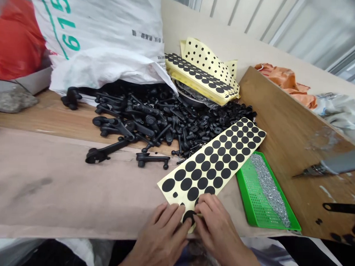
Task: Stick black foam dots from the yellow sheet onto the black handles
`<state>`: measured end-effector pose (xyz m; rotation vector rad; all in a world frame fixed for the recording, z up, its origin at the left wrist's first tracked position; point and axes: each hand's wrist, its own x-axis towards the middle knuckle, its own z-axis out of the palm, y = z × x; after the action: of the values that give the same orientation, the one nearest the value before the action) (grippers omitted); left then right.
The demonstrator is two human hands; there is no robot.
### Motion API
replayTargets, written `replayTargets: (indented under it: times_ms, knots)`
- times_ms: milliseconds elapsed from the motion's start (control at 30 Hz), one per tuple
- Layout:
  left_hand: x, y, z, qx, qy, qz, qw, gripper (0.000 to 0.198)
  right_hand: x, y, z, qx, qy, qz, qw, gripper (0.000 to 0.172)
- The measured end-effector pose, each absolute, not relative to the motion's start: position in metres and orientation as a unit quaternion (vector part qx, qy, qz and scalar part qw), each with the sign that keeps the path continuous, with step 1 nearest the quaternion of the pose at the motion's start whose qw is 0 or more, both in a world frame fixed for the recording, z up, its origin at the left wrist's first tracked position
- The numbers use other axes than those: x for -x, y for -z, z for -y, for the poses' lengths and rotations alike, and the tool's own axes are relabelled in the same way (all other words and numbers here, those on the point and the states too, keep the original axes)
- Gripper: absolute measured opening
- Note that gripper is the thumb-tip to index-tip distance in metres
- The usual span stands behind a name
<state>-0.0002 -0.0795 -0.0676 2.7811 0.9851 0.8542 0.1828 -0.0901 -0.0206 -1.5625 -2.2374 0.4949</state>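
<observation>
Spreading across the foreground, a pinkish work surface point(61, 191) lies in front of a big white sack point(105, 25), with a wooden board point(277, 113) along the right and a heap of black parts point(154, 120) at the sack's mouth. Between that heap and the person lies a yellow sheet of black discs point(214, 163), its long axis slanting from a near end under the fingers to a far end off to the right, up against the heap. Beyond, well apart from the hands, sits a stack of similar sheets point(202, 75); a green tray point(257, 219) stands just right of the sheet, whose edge seems to overlap its corner. The left hand point(165, 229) is half open, fingers flat over the sheet's near left corner, hiding some of it, with nothing visibly gripped. The right hand point(213, 223) is drawn in, thumb and forefinger close together, though whether they have hold of anything I cannot tell. Smallest, one black disc point(188, 216) lies between the thumbs, about equally near both hands, with only the crowding fingers partly covering it
</observation>
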Motion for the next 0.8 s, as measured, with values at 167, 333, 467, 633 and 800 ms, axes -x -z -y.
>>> replayTargets:
  times_ms: [167, 333, 467, 633, 800]
  knots:
    - [0.0, 0.068, 0.079, -0.902, -0.283, -0.323, 0.045, 0.026, -0.18, 0.022, 0.087, 0.56, -0.153, 0.794, 0.179, 0.014]
    - [-0.001, 0.071, 0.079, -0.903, -0.286, -0.32, 0.023, 0.025, -0.18, 0.022, 0.087, 0.559, -0.152, 0.798, 0.166, 0.018]
    - [-0.003, 0.074, 0.083, -0.896, -0.297, -0.33, 0.012, 0.021, -0.177, 0.017, 0.091, 0.551, -0.193, 0.793, 0.176, 0.018]
    - [-0.004, 0.078, 0.087, -0.893, -0.298, -0.337, 0.019, 0.021, -0.174, 0.013, 0.094, 0.545, -0.246, 0.779, 0.19, 0.017]
    - [0.011, 0.079, 0.078, -0.887, -0.353, -0.297, -0.007, 0.021, -0.182, 0.022, 0.091, 0.508, -0.291, 0.782, 0.215, 0.018]
